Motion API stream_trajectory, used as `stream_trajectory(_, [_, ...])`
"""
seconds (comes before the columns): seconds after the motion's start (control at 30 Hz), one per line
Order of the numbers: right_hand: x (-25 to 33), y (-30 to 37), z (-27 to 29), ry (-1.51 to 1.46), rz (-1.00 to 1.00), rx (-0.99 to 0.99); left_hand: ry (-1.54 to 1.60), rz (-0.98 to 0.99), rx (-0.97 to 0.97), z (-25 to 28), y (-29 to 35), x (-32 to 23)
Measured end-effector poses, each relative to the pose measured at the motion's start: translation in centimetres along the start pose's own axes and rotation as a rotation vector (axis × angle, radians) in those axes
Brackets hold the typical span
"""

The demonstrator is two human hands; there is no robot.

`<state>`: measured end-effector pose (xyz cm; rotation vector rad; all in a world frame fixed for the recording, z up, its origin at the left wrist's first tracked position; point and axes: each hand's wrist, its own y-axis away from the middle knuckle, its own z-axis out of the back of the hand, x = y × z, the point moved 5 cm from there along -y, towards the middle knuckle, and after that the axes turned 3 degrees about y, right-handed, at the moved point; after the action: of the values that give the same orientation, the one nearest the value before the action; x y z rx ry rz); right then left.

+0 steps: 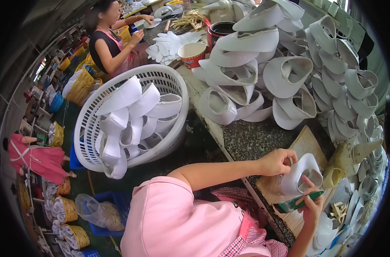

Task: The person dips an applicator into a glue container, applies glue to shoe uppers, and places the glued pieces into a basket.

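Two hands were seen low on the right, both busy with one white shoe upper [300, 173]. The upper was held over the dark speckled bench [250, 139], above a worn board [308, 143]. It was gripped at its left edge by the left hand [278, 162], whose fingers were curled and closed on the material. The right hand [312, 201] was placed just below the upper, its thumb raised against the upper's lower edge, and a green brush [298, 201] was pinched between thumb and fingers, lying nearly level under the upper.

A large heap of white uppers [284, 73] was piled on the bench behind, reaching to the right rim. A white basket [160, 79], tilted and filled with more uppers, was set left of the bench. A red cup [192, 53] and a dark pot [220, 29] were stood near the heap's far side, with white gloves [169, 45] beside them. A co-worker [111, 40] was seated at the far end of the bench, and another person in red [36, 156] was seen on the far left.
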<state>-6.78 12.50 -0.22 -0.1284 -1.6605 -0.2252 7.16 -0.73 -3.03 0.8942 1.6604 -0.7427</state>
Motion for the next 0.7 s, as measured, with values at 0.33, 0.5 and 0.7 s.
stream_trajectory(0.33, [-1.6, -1.8, -1.1, -0.167, -0.108, -0.009, -0.194, -0.113, 0.062, 0.4, 0.7, 0.7])
stream_trajectory(0.5, [-0.3, -0.8, -1.7, -0.211, -0.042, 0.067, -0.281, -0.186, 0.035, -0.9, 1.8, -0.3])
stream_trajectory(0.7, [0.1, -1.2, -1.4, -0.199, -0.033, 0.041, 0.33, 0.023, 0.258, -2.0, 0.3, 1.6])
